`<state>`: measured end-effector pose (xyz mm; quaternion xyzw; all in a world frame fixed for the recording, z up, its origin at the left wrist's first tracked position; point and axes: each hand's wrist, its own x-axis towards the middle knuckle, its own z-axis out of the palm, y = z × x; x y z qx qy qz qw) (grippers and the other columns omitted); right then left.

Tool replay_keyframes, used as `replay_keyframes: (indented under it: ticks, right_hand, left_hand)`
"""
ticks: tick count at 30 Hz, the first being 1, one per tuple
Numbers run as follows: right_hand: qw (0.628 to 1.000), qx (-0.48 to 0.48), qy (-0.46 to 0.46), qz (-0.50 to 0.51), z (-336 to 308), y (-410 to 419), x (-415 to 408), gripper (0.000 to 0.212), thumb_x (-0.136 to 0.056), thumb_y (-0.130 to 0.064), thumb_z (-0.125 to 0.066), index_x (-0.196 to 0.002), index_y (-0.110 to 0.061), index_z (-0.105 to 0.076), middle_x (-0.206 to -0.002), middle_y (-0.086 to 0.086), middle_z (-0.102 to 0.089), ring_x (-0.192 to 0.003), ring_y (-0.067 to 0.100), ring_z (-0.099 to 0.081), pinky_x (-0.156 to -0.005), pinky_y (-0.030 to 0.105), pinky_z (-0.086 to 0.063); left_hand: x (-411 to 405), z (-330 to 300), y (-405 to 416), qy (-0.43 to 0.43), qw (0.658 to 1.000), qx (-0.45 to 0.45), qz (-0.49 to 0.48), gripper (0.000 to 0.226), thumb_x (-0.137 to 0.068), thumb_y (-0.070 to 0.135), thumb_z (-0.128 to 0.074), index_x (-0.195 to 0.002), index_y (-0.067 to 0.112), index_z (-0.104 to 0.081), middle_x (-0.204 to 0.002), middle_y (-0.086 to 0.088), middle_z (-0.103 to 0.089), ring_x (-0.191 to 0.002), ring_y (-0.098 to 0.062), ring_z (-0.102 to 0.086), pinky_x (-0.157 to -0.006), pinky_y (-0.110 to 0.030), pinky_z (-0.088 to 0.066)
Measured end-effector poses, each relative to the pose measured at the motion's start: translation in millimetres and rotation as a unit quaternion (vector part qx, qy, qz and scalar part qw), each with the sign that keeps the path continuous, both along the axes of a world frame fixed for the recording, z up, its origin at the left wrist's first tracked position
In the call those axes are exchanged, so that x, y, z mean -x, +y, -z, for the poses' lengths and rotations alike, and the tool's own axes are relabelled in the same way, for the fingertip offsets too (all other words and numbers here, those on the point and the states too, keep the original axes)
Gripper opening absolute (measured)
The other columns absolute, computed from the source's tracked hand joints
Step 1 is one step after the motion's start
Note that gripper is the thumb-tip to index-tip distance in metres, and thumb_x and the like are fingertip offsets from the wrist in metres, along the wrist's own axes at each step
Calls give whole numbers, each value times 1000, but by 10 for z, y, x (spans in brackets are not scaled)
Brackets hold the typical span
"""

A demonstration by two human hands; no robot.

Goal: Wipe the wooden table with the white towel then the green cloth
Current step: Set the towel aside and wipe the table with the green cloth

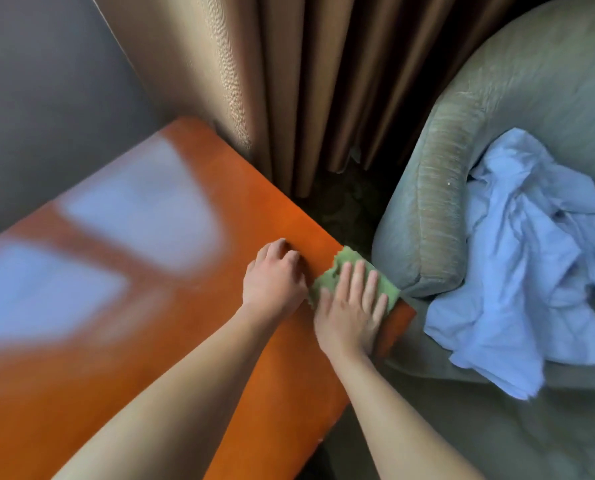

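Counter: wooden counter, orange-brown and glossy, running from lower left to the right corner; pale window reflections lie on its left part.
Green cloth: green cloth lies flat on the counter at its right edge, close to the near right corner, one ragged tip reaching past the edge.
Right hand: right hand lies palm down on the green cloth; grip spread, fingers straight and slightly apart, pressing the cloth onto the counter.
Left hand: left hand rests on the bare counter just left of the cloth; grip curled, fingers bent under with knuckles up, holding nothing visible.
White towel: white towel lies crumpled on the seat of the armchair, well apart from the counter, one end hanging over the seat front.
Armchair: grey-green upholstered armchair stands just right of the counter, its worn armrest beside the cloth.
Curtain: tan pleated curtain hangs behind the counter.
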<state>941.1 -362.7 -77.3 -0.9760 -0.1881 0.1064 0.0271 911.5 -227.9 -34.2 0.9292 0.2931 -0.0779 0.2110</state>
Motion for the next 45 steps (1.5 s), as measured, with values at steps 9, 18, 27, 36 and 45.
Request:
replay_keyframes:
  ticks: [9, 18, 27, 36, 45]
  right_hand:
    - [977, -16, 4, -213, 6, -175, 24, 63, -100, -53, -16, -155, -27, -2, -163, -5, 4, -150, 20, 6, -119, 48, 2]
    - [986, 4, -2, -166, 52, -764, 418, 64, -99, -54, -3, -154, -23, 8, -162, 1, 12, -148, 22, 15, -120, 49, 2]
    - [923, -6, 29, -384, 19, -938, 1267, 61, -100, -51, -14, -155, -28, -1, -163, -5, 4, -149, 21, 9, -119, 48, 0]
    - [968, -7, 14, -252, 22, -876, 1424, 64, -100, -51, -6, -155, -20, 0, -163, 3, 5, -149, 26, 11, -120, 50, 3]
    - [898, -62, 56, -432, 79, -951, 2796, 63, -97, -48, -35, -153, -19, -25, -160, 0, -20, -146, 25, -22, -116, 50, -7]
  left_hand:
    - [807, -106, -23, -23, 999, 30, -35, 35, -87, 20, -48, -120, 12, -60, -127, -7, -54, -114, -27, -52, -92, -35, -46]
    - [1971, 15, -553, -13, 987, 3, -162, 38, -88, 21, -45, -124, 16, -58, -138, -1, -48, -128, -21, -40, -100, -35, -42]
    - [2305, -54, -675, 43, 982, 52, -175, 51, -91, 18, -39, -140, 31, -42, -156, 2, -20, -142, -19, -20, -108, -38, -36]
    - [2323, -148, -624, 92, 980, 105, -139, 62, -89, 9, -32, -147, 30, -30, -160, 4, -3, -146, -18, -6, -111, -39, -27]
    - [2226, -179, -543, 85, 981, 95, -146, 44, -90, 13, -33, -127, 23, -54, -113, -8, -43, -108, -30, -45, -88, -37, -38]
